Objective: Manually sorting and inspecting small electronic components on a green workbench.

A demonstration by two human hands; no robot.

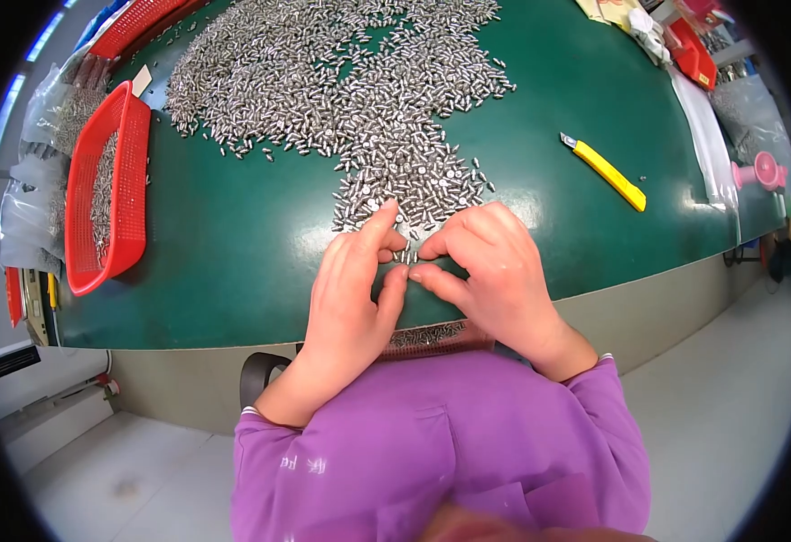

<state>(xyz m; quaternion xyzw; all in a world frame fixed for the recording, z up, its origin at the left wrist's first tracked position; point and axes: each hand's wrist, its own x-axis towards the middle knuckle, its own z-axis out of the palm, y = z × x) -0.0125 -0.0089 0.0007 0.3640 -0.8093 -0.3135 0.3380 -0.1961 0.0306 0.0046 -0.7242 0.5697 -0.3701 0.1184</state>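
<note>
A broad pile of small, silvery, bullet-shaped metal parts (395, 172) spreads over the green table toward me. At its near tip, a short row of these metal parts is pinched between my two hands. My left hand (346, 285) is closed at the row's left end, thumb on the near side and fingers on the far side. From the right, my right hand (499, 262) grips the other end with thumb and index finger. Fingertips hide part of the row, and the parts' exact kind is too small to tell.
A red mesh basket (134, 190) of small metal parts stands at the left, beside clear plastic bags (34, 199). A yellow utility knife (608, 173) lies to the right. Another container of parts (427, 337) sits below the table's front edge, against my lap. A pink object (764, 172) is at far right.
</note>
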